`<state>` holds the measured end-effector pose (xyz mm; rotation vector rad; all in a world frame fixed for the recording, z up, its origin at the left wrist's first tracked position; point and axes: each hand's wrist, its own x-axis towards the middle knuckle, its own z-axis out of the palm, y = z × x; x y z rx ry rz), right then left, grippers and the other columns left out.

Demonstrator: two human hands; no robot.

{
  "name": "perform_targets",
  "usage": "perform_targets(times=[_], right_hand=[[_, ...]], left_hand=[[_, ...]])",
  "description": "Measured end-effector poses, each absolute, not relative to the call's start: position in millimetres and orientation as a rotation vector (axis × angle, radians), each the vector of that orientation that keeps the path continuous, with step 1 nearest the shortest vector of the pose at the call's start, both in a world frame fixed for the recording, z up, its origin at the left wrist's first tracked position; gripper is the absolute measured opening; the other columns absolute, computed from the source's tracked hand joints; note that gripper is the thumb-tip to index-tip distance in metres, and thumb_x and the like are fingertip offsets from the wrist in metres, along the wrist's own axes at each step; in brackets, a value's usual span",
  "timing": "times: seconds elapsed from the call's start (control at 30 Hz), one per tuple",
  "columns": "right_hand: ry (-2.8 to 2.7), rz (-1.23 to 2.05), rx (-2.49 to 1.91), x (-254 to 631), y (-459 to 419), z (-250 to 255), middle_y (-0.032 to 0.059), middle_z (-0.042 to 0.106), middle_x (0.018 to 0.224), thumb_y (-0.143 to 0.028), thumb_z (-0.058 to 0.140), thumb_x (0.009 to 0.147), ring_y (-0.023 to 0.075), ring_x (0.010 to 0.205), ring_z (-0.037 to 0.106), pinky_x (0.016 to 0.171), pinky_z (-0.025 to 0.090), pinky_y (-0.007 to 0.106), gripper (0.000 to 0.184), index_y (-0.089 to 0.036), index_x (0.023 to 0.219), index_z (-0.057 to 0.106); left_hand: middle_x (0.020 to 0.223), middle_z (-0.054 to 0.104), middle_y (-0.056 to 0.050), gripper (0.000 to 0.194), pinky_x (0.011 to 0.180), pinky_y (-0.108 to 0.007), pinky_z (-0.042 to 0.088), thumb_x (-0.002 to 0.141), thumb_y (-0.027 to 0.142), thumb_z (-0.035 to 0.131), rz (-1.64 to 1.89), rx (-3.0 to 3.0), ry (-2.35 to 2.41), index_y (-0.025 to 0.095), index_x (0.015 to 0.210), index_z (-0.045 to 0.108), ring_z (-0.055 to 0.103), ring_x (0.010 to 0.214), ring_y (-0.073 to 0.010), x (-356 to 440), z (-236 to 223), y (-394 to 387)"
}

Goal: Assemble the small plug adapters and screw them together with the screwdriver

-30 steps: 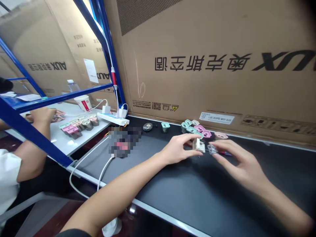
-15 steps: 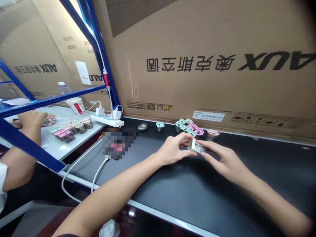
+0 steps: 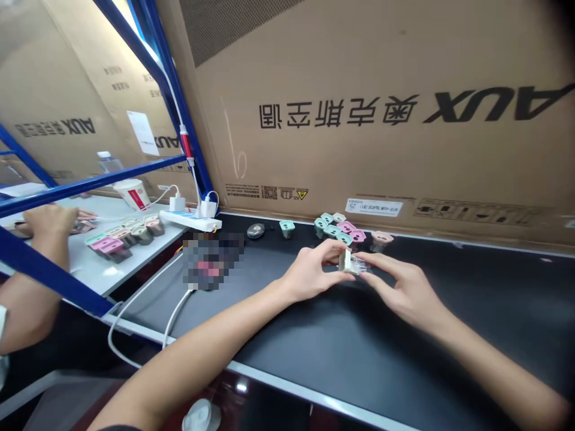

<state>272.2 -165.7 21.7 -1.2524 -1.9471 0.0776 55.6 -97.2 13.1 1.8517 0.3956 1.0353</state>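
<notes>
Plug sockets (image 3: 336,228) clustered along far edge of counter (image 3: 359,353), power strip (image 3: 191,220) far left, cardboard carton (image 3: 359,72) behind.

Blk bench (image 3: 359,347): pink/green plug adapters (image 3: 345,227), white cable (image 3: 177,308).

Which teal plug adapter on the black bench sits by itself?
The lone teal adapter, left of the cluster; the other teal ones are bunched with pink ones.
</notes>
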Motion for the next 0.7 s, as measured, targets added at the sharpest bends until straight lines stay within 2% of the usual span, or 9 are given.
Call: perform_targets(times=[0.13,0.27,0.4,0.53,0.63,0.7], right_hand=[[-1.917,0.115,-1.251,273.0,-165.3,21.2,0.0059,0.077,0.123,-0.034,0.063,0.095,0.0283,0.111,0.075,0.100,0.061,0.042,0.032,-0.025,0.123,0.075],[-1.910,0.297,-1.257,278.1,-162.4,23.9,0.0048,0.077,0.125,-0.038,0.068,0.093,0.0310,0.113,0.074,0.105,0.059,0.048,0.033,-0.027,0.123,0.076],[-1.857,0.445,-1.255,279.1,-159.2,22.5,0.0062,0.071,0.136,-0.041,0.067,0.094,0.0309,0.122,0.070,0.109,0.056,0.050,0.050,-0.027,0.141,0.064],[-1.860,0.301,-1.239,268.3,-159.4,14.4,0.0088,0.062,0.148,-0.041,0.072,0.090,0.0306,0.129,0.066,0.112,0.053,0.051,0.073,-0.028,0.157,0.045],[-1.873,0.161,-1.223,257.8,-161.3,9.3,0.0092,0.061,0.149,-0.042,0.073,0.090,0.0295,0.128,0.066,0.110,0.055,0.047,0.077,-0.029,0.159,0.041],[-1.844,0.106,-1.232,253.3,-162.5,8.3,0.0090,0.064,0.146,-0.043,0.074,0.089,0.0289,0.125,0.068,0.107,0.057,0.044,0.079,-0.029,0.159,0.040]], left_hand=[[0.122,0.075,-0.011,0.053,0.108,-0.040,0.056,0.080,0.034,0.085,1.028,1.859,0.408,0.018,0.123,0.058,0.074,0.112,-0.0248,54.6,13.9,-99.0],[0.119,0.075,-0.010,0.054,0.109,-0.042,0.054,0.078,0.036,0.086,0.993,1.907,0.444,0.019,0.122,0.059,0.073,0.113,-0.0253,53.2,17.4,-98.8],[0.113,0.075,-0.010,0.056,0.101,-0.041,0.057,0.073,0.035,0.090,1.037,1.772,0.467,0.019,0.113,0.055,0.075,0.106,-0.0250,55.9,22.0,-99.0],[0.100,0.074,-0.006,0.057,0.088,-0.034,0.058,0.070,0.037,0.092,1.108,1.606,0.554,0.020,0.099,0.046,0.074,0.094,-0.0202,61.6,25.0,-105.7],[0.097,0.071,-0.003,0.058,0.080,-0.028,0.054,0.069,0.041,0.092,1.171,1.617,0.631,0.020,0.091,0.043,0.069,0.085,-0.0159,65.7,26.0,-112.9],[0.093,0.070,-0.001,0.056,0.077,-0.027,0.052,0.072,0.041,0.090,1.186,1.603,0.612,0.021,0.094,0.042,0.067,0.081,-0.0141,68.3,26.3,-116.8]])
